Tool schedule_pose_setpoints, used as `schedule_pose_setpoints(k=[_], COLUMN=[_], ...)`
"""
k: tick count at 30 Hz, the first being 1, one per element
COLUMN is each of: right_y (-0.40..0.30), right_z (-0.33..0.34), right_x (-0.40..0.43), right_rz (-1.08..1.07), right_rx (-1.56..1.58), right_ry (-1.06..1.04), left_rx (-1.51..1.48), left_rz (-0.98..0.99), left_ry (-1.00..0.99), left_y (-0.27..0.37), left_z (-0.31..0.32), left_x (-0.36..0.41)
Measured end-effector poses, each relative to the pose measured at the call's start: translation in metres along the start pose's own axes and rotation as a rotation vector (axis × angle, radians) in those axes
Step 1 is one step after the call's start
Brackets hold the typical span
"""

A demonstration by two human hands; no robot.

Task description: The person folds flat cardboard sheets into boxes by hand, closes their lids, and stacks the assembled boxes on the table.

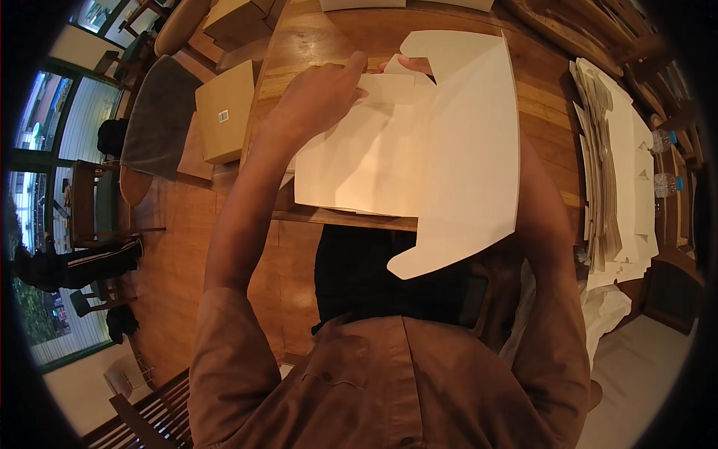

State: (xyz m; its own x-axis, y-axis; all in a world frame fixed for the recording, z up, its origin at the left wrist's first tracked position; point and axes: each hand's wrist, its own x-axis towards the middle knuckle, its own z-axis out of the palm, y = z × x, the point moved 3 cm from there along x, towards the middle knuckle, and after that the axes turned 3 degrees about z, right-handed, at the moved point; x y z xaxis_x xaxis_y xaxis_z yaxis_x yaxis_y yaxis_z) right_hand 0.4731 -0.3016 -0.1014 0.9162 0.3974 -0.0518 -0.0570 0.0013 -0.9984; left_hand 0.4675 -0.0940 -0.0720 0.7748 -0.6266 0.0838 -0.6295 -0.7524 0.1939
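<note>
A partly folded white cardboard box [364,163] lies on the wooden table in front of me, close to its near edge. Its wide lid panel [474,140] stands out to the right, with rounded flaps at both ends. My left hand [328,92] grips the top of the far wall [387,87], thumb on the inner side. Behind the lid, my right hand [414,64] is mostly hidden; a few fingers show at a small corner tab [396,65] and hold it. The right forearm passes behind the lid panel.
On the right lies a stack of flat white box blanks [622,168], with plastic bottles [664,184] beyond it. A brown carton [227,115] stands left of the table, near a chair with a grey seat [160,118]. More white boxes [362,4] sit at the far edge.
</note>
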Motion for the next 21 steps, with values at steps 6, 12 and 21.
schedule_pose_setpoints(k=[6, 12, 21], right_y=[0.008, -0.004, 0.012], right_z=[0.003, 0.014, 0.012], right_x=[0.002, 0.009, 0.017], right_rz=[-0.018, 0.188, 0.073], right_rx=[-0.039, -0.067, -0.135], right_ry=[-0.056, 0.083, 0.033], left_rx=[-0.108, -0.155, -0.468], left_rz=[-0.005, 0.044, 0.056], left_ry=[0.02, 0.044, 0.068], left_y=[-0.007, -0.009, -0.017], left_z=[0.003, 0.007, -0.001], left_x=[-0.009, -0.005, -0.006])
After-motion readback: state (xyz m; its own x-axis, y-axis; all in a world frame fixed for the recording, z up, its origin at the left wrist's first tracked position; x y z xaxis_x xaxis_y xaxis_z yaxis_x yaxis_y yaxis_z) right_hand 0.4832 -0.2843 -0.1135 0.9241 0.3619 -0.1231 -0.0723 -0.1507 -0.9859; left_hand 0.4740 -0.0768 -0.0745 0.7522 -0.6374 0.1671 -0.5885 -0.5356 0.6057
